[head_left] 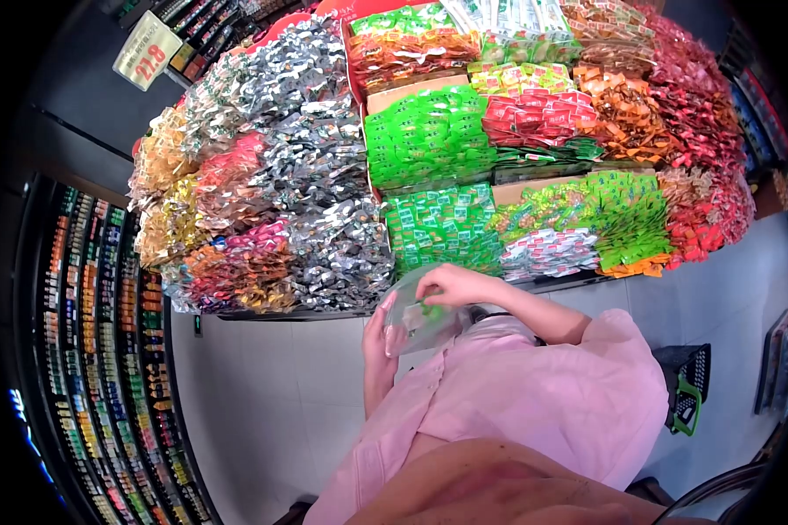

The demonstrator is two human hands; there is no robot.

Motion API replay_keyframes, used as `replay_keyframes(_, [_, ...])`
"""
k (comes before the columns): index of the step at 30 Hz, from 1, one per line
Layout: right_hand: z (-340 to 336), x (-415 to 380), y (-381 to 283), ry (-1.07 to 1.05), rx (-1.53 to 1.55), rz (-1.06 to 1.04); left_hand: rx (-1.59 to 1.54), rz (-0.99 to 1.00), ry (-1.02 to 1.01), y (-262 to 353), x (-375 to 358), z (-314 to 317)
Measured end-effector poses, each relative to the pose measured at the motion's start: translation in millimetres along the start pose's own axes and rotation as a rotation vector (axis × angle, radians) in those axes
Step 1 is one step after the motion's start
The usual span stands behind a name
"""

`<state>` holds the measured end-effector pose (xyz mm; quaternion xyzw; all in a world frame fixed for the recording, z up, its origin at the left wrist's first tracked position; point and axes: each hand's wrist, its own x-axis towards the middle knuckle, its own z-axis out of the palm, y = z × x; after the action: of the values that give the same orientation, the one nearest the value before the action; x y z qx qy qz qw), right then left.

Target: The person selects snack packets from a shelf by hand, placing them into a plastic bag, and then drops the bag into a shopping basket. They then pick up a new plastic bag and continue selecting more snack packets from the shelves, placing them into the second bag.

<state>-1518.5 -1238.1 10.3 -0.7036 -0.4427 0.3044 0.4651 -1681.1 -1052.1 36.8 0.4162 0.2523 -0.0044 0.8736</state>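
Observation:
In front of the pink shirt is a clear plastic bag [420,325] with a few small packets in it, some of them green. My left hand [379,337] grips the bag's left side, fingers closed on its edge. At the bag's upper opening, my right hand [447,287] has its fingers pinched together around a small green packet [432,308]. Just beyond the bag lie green packets [442,227] in the nearest compartment of the display, with white packets [547,254] to their right.
The wide display holds silver packets [328,157] at left and red ones [534,115] further back. A price sign [147,52] stands back left. Curved shelves [105,350] line the left. A black basket [685,376] with a green handle is at right.

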Motion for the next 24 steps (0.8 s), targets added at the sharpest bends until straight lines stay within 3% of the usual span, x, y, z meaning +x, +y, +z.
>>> replay_keyframes(4, [-62,12,-4,0.079,-0.011,-0.027,-0.051,0.012,-0.063,-3,-4,-5])
replay_keyframes(6, [-102,26,14,0.253,-0.220,-0.175,-0.060,0.030,-0.058,-7,-6,-8])
replay_keyframes(11, [-221,54,-4,0.563,-0.343,-0.190,-0.067,0.074,0.070,-7,-12,1])
replay_keyframes(14, [-278,70,-13,0.722,-0.453,-0.274,-0.104,0.086,0.011,-8,-14,-3])
replay_keyframes(18, [-336,94,-24,0.878,-0.441,-0.304,-0.039,0.122,0.168,-3,-20,13])
replay_keyframes(21, [-375,115,-18,0.958,-0.455,-0.263,-0.063,0.163,0.138,-7,-19,-1])
replay_keyframes(24, [-414,141,-1,1.104,-0.696,-0.238,-0.073,0.200,0.102,-11,-18,-7])
